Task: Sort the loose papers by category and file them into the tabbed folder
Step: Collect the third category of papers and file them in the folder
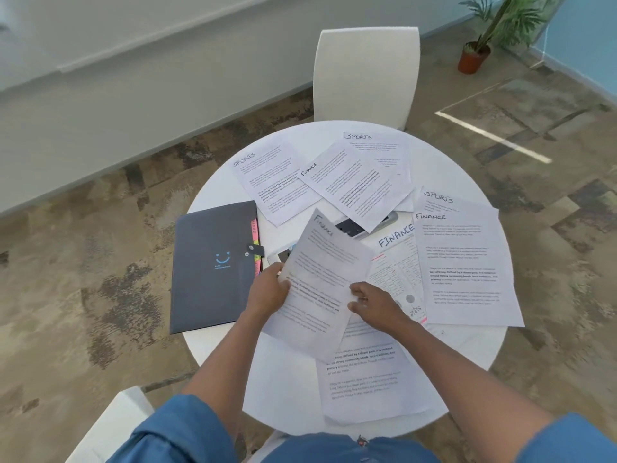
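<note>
Thin matt white paper sheets [464,262] cover a smooth, faintly glossy white bench [287,379]. The dark grey folder [210,269] at centre left looks like matt plastic. Mottled, rough carpet [100,262] covers the floor.

We take this for an office meeting corner. We see a small round white tabletop [233,362] with a plain white chair [365,75] at its far edge, patterned carpet tiles [100,262] in brown and grey, and a potted plant [484,38] by a pale blue wall [584,35]. Printed sheets headed FINANCE [464,262] and SPORTS [270,182] lie beside a dark document folder [210,262].
</note>
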A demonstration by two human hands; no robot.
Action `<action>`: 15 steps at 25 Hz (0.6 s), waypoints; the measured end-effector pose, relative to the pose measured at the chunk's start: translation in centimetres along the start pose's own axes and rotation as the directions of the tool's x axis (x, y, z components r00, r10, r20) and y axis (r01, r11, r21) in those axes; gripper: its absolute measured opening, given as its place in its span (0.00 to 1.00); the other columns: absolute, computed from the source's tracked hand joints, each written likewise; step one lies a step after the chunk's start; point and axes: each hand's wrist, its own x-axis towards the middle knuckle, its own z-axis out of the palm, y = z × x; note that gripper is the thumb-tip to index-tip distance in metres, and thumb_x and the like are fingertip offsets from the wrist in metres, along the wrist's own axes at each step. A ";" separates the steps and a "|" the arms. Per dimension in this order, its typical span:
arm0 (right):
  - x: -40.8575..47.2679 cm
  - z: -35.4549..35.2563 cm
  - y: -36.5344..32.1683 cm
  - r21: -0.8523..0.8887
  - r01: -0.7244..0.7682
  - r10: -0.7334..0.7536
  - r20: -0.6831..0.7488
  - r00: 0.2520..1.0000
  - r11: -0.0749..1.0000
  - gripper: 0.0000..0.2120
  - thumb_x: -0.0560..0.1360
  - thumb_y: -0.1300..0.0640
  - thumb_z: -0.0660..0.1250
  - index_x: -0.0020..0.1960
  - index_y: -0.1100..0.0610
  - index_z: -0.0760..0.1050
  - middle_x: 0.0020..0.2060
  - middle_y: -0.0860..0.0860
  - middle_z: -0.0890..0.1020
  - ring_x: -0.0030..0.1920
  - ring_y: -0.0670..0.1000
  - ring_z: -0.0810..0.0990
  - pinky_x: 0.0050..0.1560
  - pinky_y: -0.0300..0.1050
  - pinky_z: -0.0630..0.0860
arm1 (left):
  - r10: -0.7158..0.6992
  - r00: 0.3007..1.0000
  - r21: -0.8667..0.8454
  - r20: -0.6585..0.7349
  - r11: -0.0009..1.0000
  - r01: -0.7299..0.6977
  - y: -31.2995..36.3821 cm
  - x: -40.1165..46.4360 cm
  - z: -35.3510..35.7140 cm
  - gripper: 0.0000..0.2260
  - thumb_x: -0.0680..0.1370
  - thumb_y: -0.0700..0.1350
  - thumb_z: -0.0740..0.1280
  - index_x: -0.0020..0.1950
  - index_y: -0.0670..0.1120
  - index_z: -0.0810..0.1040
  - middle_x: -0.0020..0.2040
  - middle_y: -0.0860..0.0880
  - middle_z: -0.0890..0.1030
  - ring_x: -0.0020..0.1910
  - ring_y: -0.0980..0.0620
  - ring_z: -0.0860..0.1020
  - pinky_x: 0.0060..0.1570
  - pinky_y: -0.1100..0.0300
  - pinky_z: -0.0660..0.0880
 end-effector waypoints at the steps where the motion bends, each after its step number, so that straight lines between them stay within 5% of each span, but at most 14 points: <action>1: -0.1 -0.5 0.2 0.026 0.002 -0.002 -0.011 1.000 1.000 0.23 0.77 0.55 0.68 0.71 0.54 0.71 0.65 0.49 0.77 0.64 0.47 0.75 0.62 0.41 0.69 | -0.037 0.999 0.011 -0.025 0.999 0.037 0.1 -0.4 0.2 0.14 0.77 0.39 0.60 0.61 0.49 0.77 0.51 0.49 0.80 0.49 0.47 0.76 0.46 0.56 0.71; 8: -1.1 -4.3 3.2 0.061 0.031 -0.023 -0.118 0.993 0.998 0.15 0.76 0.56 0.68 0.63 0.52 0.76 0.57 0.46 0.80 0.58 0.47 0.78 0.55 0.39 0.72 | -0.133 0.985 -0.270 -0.114 0.958 0.098 -0.4 -2.9 2.0 0.11 0.76 0.37 0.61 0.53 0.47 0.79 0.46 0.46 0.82 0.45 0.44 0.79 0.40 0.57 0.73; 15: -2.8 -6.9 5.2 0.198 0.027 -0.003 -0.122 0.993 0.980 0.13 0.77 0.54 0.67 0.61 0.51 0.75 0.53 0.47 0.81 0.48 0.49 0.83 0.40 0.38 0.77 | -0.269 0.962 -0.717 0.041 0.662 0.216 0.2 -5.2 3.9 0.11 0.77 0.33 0.64 0.53 0.47 0.80 0.53 0.42 0.83 0.49 0.39 0.83 0.52 0.41 0.80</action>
